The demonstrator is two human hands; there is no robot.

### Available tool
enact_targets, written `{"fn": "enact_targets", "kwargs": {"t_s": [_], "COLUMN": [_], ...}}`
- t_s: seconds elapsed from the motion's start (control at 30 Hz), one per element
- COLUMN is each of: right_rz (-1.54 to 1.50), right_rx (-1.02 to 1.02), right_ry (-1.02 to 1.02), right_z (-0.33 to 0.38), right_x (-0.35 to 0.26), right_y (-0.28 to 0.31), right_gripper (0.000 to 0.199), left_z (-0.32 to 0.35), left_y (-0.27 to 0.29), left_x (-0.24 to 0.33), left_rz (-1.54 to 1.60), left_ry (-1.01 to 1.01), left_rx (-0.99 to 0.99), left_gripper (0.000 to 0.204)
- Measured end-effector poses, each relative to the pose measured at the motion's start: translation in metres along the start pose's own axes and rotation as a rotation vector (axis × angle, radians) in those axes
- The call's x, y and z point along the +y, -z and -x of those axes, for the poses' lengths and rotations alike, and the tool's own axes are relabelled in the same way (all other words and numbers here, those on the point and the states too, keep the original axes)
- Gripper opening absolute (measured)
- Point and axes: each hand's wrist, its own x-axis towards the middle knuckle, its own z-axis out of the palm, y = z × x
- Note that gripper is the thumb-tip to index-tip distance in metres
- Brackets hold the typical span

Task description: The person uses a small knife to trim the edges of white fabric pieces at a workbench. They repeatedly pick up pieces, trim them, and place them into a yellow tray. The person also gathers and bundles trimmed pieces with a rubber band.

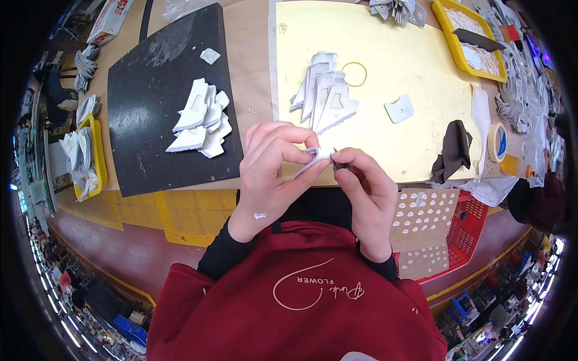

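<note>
We are pinching a white cut piece [314, 157] between our left hand [271, 171] and right hand [367, 192], just below the yellow mat [415, 66], near its fanned white stack [325, 93].

You have two hands up: your left hand [271, 171] and right hand [368, 195], with one white cut piece [316, 157] between them. On the bench [256, 66] lie two heaps of white pieces [201, 120] [325, 96], two mats, black [150, 78] and yellow [397, 54], one rubber band [354, 74], one tape roll [497, 142], two yellow trays [448, 30] [99, 156].

I see one pkg only: red-and-white carton box [110, 19] lying tilted at far top-left corner of the bench, beyond the black mat [150, 114].
</note>
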Motion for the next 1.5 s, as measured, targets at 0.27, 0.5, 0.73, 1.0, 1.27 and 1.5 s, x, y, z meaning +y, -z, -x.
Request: {"fn": "enact_targets", "kwargs": {"t_s": [0.27, 0.5, 0.73, 1.0, 1.27, 1.5], "right_rz": [-0.695, 0.085, 0.04, 0.104, -0.529, 0.604], "right_rx": [-0.035, -0.019, 0.003, 0.026, 0.009, -0.16], "right_ry": [-0.278, 0.008, 0.063, 0.071, -0.26, 0.524], "right_z": [-0.002, 0.002, -0.003, -0.006, -0.005, 0.0], "right_x": [0.004, 0.0, 0.005, 0.004, 0.006, -0.007], "right_y": [0.014, -0.004, -0.007, -0.006, 0.002, -0.017], "right_gripper": [0.024, 0.039, 0.033, 0.029, 0.027, 0.03], "left_z": [-0.009, -0.006, -0.005, -0.004, -0.014, -0.02], "left_y": [0.003, -0.002, -0.002, -0.003, -0.004, -0.014], "left_x": [0.0, -0.001, -0.001, -0.001, 0.007, -0.01], "left_rz": [-0.01, 0.064, 0.154, 0.111, 0.029, -0.057], "left_ry": [-0.018, 0.009, -0.005, -0.053, 0.12, 0.131], "left_rx": [0.053, 0.037, 0.038, 0.012, 0.099, 0.01], "left_gripper": [0.029, 0.028, 0.027, 0.027, 0.018, 0.011]}}
